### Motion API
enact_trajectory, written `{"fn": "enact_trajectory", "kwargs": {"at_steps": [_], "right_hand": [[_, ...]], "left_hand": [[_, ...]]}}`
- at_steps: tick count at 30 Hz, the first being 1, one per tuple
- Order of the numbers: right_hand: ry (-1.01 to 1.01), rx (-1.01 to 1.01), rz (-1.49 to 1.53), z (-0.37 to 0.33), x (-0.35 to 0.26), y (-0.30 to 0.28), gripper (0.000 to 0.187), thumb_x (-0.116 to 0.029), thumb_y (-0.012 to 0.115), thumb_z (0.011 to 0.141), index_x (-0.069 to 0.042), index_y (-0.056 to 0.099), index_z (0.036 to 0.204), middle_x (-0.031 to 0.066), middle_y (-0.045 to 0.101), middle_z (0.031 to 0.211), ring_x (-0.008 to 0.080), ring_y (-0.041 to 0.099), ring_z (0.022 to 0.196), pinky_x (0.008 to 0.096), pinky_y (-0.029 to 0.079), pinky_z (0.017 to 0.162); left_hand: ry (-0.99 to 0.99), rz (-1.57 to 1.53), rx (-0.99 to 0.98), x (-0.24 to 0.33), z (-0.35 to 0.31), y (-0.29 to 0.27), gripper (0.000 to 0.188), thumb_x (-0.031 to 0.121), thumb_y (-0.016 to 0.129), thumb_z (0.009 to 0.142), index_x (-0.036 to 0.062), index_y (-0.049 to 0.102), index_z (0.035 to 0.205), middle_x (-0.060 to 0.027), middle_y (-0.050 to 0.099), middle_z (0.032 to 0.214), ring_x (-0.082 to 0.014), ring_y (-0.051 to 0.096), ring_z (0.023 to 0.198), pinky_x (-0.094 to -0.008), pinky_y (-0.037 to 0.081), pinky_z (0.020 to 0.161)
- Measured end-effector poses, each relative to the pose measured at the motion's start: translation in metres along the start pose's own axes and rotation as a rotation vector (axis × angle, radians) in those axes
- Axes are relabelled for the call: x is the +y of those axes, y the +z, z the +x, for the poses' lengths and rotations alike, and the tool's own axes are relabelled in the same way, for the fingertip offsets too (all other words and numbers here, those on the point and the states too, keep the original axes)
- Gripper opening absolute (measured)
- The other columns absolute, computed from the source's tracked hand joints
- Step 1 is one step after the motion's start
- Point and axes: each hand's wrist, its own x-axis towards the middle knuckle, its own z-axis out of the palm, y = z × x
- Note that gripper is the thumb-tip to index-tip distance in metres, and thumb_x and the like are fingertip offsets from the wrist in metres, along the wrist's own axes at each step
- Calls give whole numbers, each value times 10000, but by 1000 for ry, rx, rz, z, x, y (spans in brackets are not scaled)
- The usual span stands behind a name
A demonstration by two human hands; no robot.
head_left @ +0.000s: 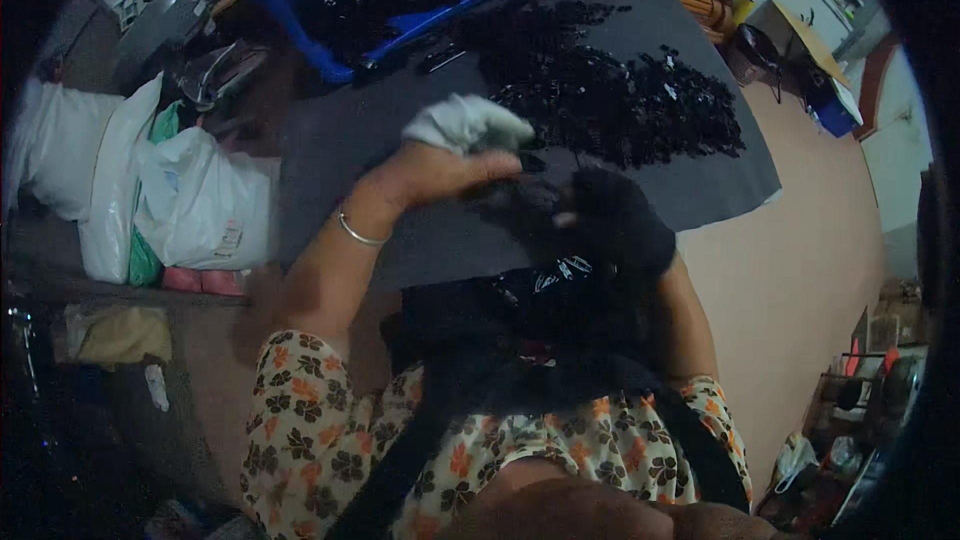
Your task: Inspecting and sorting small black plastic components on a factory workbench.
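My left hand [465, 140], in a white glove with the thumb bare, hovers over the dark grey table cover [330, 190]. Its fingers curl toward the thumb, slightly blurred. Close to the thumb tip is a small dark shape that I cannot make out. My right hand [615, 220] wears a black glove and sits just right of and nearer than the left. A bare fingertip shows, but the other fingers merge into the dark background. Just beyond both hands spreads a heap of small shiny black parts [640, 105].
At the far side stands a blue tray [330, 65] filled with more small black pieces. White plastic bags [195, 200] are stacked at the left. A pinkish-tan surface [800, 240] extends on the right, with a rack of assorted items [860, 390] at the lower right.
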Motion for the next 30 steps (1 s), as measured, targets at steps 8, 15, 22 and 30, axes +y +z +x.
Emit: {"fn": "enact_trajectory", "kwargs": {"at_steps": [8,15,22,30], "right_hand": [[-311,126,-439,-8,-5,-6,245,-149,680,705,-33,627,915,144,597,855,283,605,790,359,477,699],[-579,412,-594,39,-3,32,331,-205,614,740,-96,622,1053,178,574,1063,363,531,996,431,417,847],[-598,366,-488,33,-1,30,297,-248,564,796,-75,590,1037,187,589,1006,354,572,940,412,434,855],[-508,303,-851,41,14,22,179,-227,525,813,-94,594,911,82,585,831,216,562,786,385,441,783]], "left_hand": [[-172,1048,316,-78,33,-58,239,155,604,758,71,624,981,-130,552,1142,-330,549,980,-378,448,850],[-581,935,337,-85,49,-32,230,126,582,745,116,636,969,-126,621,974,-324,575,908,-382,470,810],[-30,648,372,-52,-12,-11,301,34,602,740,36,582,1039,-141,595,978,-274,606,818,-332,490,757],[159,495,391,-36,-8,1,283,-13,574,786,6,551,1067,-99,591,968,-160,600,810,-262,498,703]]}}
